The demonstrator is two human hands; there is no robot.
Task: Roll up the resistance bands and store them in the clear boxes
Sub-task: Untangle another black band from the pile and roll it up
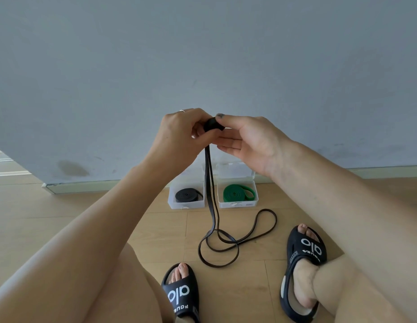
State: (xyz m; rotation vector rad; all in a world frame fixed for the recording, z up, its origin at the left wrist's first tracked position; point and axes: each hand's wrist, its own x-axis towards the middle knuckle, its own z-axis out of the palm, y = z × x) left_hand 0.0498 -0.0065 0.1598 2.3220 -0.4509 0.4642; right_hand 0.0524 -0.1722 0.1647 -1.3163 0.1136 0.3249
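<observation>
black rubber, a long thin band [212,183], hangs from both hands held up in front of a grey-blue wall [203,54]. its top end is wound into a small tight roll [213,124] that sits between the two hands. the left hand [182,134] curls its fingers around the roll from the left side, and the right hand [247,138] pinches it from the right, thumb on top and the other fingers stretched under it. from the roll two strands drop straight down, pass in front of the gap between two boxes, and end in loose loops [228,241] on the wooden floor [63,213] between the person's feet. the two clear boxes stand side by side on the floor against the wall, lids open and leaning back. the left box [186,203] holds a rolled black band [187,195]. the right box [237,202] holds a rolled green band [237,193] with one loop sticking out to the right. black slippers with white letters are on both feet, the left slipper [179,292] near the bottom edge and the right slipper [303,259] further right, close to the loops but not touching them.
</observation>
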